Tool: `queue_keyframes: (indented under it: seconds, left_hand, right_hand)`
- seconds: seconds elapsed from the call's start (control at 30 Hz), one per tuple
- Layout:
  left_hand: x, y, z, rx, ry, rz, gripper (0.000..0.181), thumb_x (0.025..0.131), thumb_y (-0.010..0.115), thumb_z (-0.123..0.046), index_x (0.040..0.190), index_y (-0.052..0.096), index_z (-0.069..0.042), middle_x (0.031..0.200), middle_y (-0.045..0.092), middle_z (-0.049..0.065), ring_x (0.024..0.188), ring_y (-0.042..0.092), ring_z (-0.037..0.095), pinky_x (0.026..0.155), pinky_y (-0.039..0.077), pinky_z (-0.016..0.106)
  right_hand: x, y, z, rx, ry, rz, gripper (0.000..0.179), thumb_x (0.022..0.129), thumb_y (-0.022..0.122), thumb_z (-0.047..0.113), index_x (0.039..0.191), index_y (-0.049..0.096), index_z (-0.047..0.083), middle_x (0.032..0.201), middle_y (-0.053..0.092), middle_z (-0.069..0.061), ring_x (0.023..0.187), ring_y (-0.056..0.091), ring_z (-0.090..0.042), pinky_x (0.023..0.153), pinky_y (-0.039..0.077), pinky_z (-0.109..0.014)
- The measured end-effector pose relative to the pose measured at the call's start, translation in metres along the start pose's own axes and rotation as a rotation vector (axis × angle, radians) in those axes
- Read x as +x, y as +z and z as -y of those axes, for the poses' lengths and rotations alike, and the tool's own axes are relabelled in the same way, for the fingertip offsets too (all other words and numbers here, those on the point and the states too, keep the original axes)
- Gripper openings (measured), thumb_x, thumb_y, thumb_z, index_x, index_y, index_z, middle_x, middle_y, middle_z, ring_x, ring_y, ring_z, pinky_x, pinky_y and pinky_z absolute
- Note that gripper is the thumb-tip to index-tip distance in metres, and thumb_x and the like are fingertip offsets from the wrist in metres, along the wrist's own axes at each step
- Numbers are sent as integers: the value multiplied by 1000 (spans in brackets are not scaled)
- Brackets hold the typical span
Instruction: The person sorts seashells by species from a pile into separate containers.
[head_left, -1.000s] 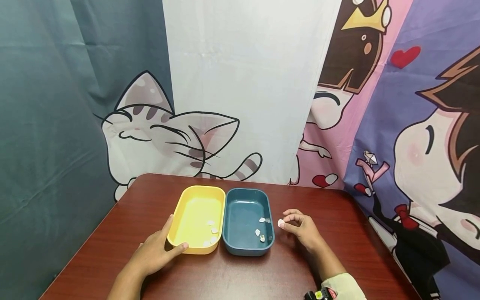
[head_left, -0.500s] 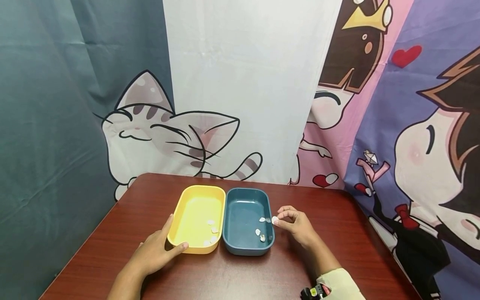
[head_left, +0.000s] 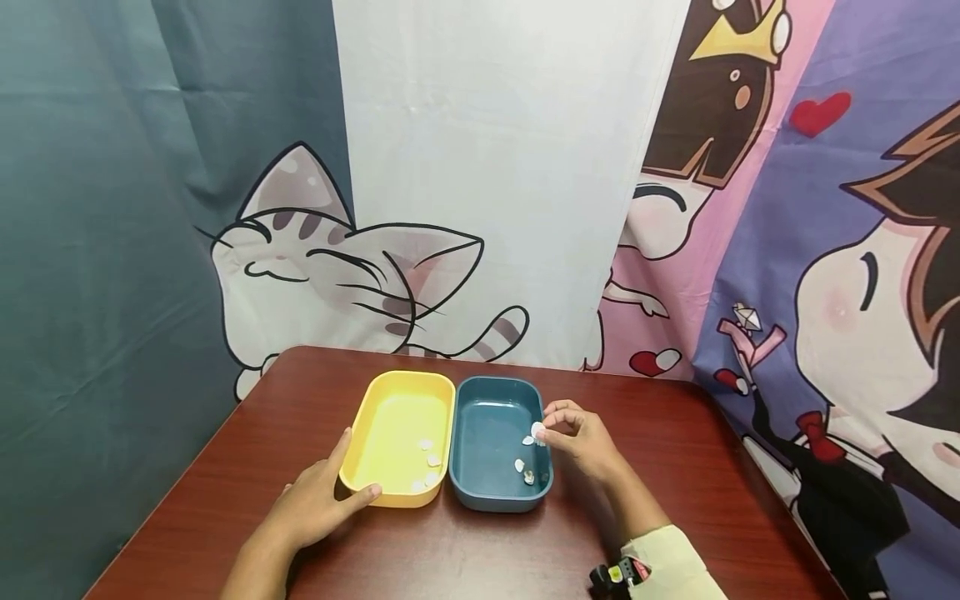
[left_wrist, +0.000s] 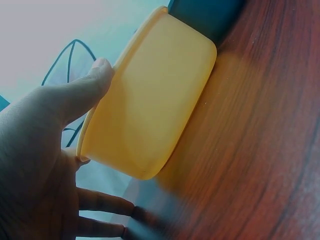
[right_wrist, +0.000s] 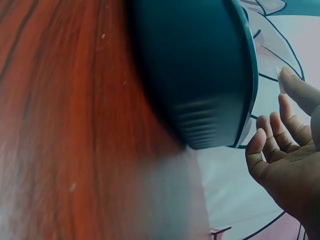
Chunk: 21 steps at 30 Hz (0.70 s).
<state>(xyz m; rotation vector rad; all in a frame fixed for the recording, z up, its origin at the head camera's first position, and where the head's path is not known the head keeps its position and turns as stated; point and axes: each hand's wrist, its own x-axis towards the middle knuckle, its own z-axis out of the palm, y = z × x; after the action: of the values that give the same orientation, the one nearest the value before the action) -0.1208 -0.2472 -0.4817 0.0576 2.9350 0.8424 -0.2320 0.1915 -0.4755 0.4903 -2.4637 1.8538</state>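
My right hand (head_left: 581, 437) pinches a small white piece, seemingly a seashell (head_left: 537, 430), between thumb and forefinger. It is above the right side of the dark blue tray (head_left: 495, 502); in the right wrist view the shell's thin edge shows at the fingertips. Several similar small white shells (head_left: 519, 465) lie inside the blue tray near its right side. At the yellow tray (head_left: 397, 500), my left hand (head_left: 315, 498) rests against the near left corner with thumb and fingers spread and fairly straight. Its thumb (left_wrist: 102, 75) touches the rim. A few white shells (head_left: 433, 460) lie inside the yellow tray.
Both trays stand side by side on a reddish-brown wooden table (head_left: 465, 550). Behind the table hangs a curtain (head_left: 487, 167) with cartoon figures, and it continues along the right side. A device (head_left: 622, 575) is strapped to the right wrist by the pale sleeve.
My right hand has moved left with the pinched shell, from beside the blue tray to over its right rim. The left hand has stayed at the yellow tray's corner.
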Motion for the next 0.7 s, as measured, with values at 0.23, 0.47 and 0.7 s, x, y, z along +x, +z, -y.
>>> queue_keyframes:
  seconds: [0.23, 0.47, 0.7]
  left_hand:
    - [1, 0, 0, 2, -3, 6, 118, 96, 64, -78, 177, 11, -10, 162, 50, 34, 147, 53, 54, 107, 38, 90]
    - [1, 0, 0, 3, 0, -4, 117, 96, 65, -76, 177, 10, -11, 163, 50, 33, 148, 53, 54, 107, 36, 91]
    - [0, 0, 0, 3, 2, -4, 117, 97, 65, -75, 177, 11, -11, 162, 50, 34, 148, 53, 54, 107, 37, 90]
  right_hand:
    - [6, 10, 9, 0, -32, 48, 15, 94, 87, 13, 100, 79, 1, 135, 59, -31, 120, 61, -25, 89, 60, -21]
    - [11, 26, 20, -11, -58, 72, 14, 95, 86, 12, 100, 79, 1, 127, 63, -20, 119, 59, -21, 85, 60, -25]
    - [14, 48, 31, 23, -63, 110, 14, 95, 85, 9, 100, 78, -1, 126, 63, -20, 115, 60, -18, 84, 60, -24]
